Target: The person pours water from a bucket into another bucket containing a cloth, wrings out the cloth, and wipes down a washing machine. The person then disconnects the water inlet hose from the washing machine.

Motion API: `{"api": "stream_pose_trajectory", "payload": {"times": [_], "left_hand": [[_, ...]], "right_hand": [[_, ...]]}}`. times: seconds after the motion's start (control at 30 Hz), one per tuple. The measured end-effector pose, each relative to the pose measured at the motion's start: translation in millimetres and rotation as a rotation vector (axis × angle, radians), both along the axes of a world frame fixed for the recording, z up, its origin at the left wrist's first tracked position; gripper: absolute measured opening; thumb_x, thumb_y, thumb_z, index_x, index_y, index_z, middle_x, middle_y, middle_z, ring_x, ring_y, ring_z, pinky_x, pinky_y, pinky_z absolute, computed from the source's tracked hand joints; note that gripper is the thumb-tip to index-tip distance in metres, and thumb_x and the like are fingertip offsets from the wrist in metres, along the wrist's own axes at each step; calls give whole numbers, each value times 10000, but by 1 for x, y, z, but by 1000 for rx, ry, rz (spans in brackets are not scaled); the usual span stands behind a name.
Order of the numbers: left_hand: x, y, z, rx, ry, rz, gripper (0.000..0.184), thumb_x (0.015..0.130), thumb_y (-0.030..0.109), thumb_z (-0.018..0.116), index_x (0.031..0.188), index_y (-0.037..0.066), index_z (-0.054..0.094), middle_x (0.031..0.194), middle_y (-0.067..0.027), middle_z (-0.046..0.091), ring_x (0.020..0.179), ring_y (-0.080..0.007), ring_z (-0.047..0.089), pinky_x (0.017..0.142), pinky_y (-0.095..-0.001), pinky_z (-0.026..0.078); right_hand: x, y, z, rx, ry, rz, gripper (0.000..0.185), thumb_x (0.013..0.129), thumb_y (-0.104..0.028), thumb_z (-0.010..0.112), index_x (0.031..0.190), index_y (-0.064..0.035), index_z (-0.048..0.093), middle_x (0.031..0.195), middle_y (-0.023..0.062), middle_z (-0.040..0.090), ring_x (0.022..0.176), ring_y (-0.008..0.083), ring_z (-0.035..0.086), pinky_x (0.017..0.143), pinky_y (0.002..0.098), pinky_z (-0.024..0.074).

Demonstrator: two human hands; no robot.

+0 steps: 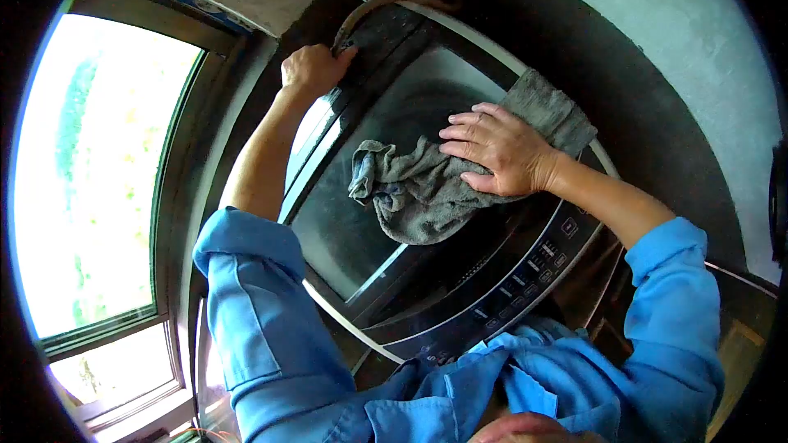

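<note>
A grey cloth (427, 197) lies crumpled across the dark lid (419, 90) of a top-loading washing machine, and its far end reaches over the right rim. On top of the cloth rests my right hand (502, 150), flat, its fingers stretched out toward the left. My left hand (314, 70) is closed at the machine's far left corner, around the end of a brownish hose (386, 2). The hose curves away from that hand along the back edge. What is inside my left fist is mostly hidden.
The control panel (525, 275) with its buttons curves along the machine's near side. A bright window (107, 172) in a dark frame stands close on the left. Behind and to the right is a wall (657, 25), pale with a dark lower band.
</note>
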State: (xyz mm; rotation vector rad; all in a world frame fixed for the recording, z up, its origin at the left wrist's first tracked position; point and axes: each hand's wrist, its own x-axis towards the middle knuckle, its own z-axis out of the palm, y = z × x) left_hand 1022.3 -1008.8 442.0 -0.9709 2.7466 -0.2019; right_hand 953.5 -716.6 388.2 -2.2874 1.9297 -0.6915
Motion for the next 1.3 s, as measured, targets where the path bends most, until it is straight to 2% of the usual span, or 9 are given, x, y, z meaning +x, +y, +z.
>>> {"api": "stream_pose_trajectory", "payload": {"times": [0.23, 0.3, 0.43, 0.53, 0.63, 0.77, 0.87, 0.97, 1.3], "left_hand": [[-7, 14, -1, 19, 66, 204, 602, 787, 571, 421, 948, 38, 648, 960, -171, 624, 945, -301, 587, 811, -385, 450], [-8, 17, -2, 38, 69, 240, 595, 790, 563, 420, 979, 42, 640, 993, -169, 617, 976, -299, 576, 836, -380, 439], [-12, 18, -4, 28, 107, 320, 594, 792, 559, 420, 1014, 48, 629, 1054, -159, 598, 1017, -296, 558, 872, -366, 424], [-15, 21, -5, 30, 106, 368, 602, 792, 561, 420, 1040, 49, 618, 1076, -154, 590, 1030, -295, 551, 883, -366, 416], [-16, 25, -1, 30, 63, 388, 624, 799, 572, 395, 1073, 52, 601, 1079, -155, 588, 1040, -296, 546, 886, -367, 413], [-11, 10, -3, -12, 19, 185, 662, 789, 599, 397, 1110, 43, 558, 1045, -179, 594, 1023, -304, 551, 835, -388, 434], [1, -17, -13, 204, 177, -61, 568, 793, 496, 525, 1153, 62, 456, 983, -182, 595, 943, -335, 565, 772, -396, 443], [4, -29, -5, 404, 86, -110, 508, 812, 481, 508, 1036, 26, 527, 924, -194, 595, 896, -342, 566, 756, -393, 436], [11, -6, 17, -83, -23, -452, 437, 802, 431, 527, 880, 2, 565, 879, -163, 588, 830, -314, 575, 730, -409, 455]], "right_hand": [[-1, 0, -4, -34, -16, 19, 412, 721, -283, 598, 1090, -109, 539, 1162, 56, 499, 1137, 229, 430, 982, 408, 302], [-1, -2, -3, -269, -45, 55, 350, 632, -237, 656, 924, -65, 569, 945, 67, 523, 900, 258, 487, 829, 383, 388], [0, -1, -5, -304, -25, 28, 329, 636, -247, 649, 898, -64, 572, 907, 67, 515, 881, 258, 485, 817, 377, 389], [0, 4, -3, -39, -28, 18, 388, 729, -281, 599, 1070, -102, 557, 1165, 57, 506, 1136, 225, 431, 987, 399, 294], [0, 3, -8, -59, -45, 6, 390, 734, -293, 595, 1070, -97, 561, 1161, 58, 510, 1139, 225, 431, 985, 398, 294], [-2, 4, -9, -87, -1, 7, 401, 739, -312, 586, 1073, -91, 562, 1166, 63, 508, 1138, 230, 433, 990, 399, 284], [-3, 4, -3, -31, -2, 12, 421, 745, -331, 578, 1090, -90, 553, 1177, 71, 502, 1140, 235, 429, 992, 402, 279], [-2, 6, -5, -24, 9, 15, 435, 763, -345, 563, 1116, -91, 539, 1188, 76, 494, 1147, 235, 419, 997, 408, 271], [-3, 3, -14, -144, -17, 17, 451, 776, -372, 539, 1122, -83, 534, 1190, 84, 494, 1165, 240, 395, 1000, 421, 238]]}}
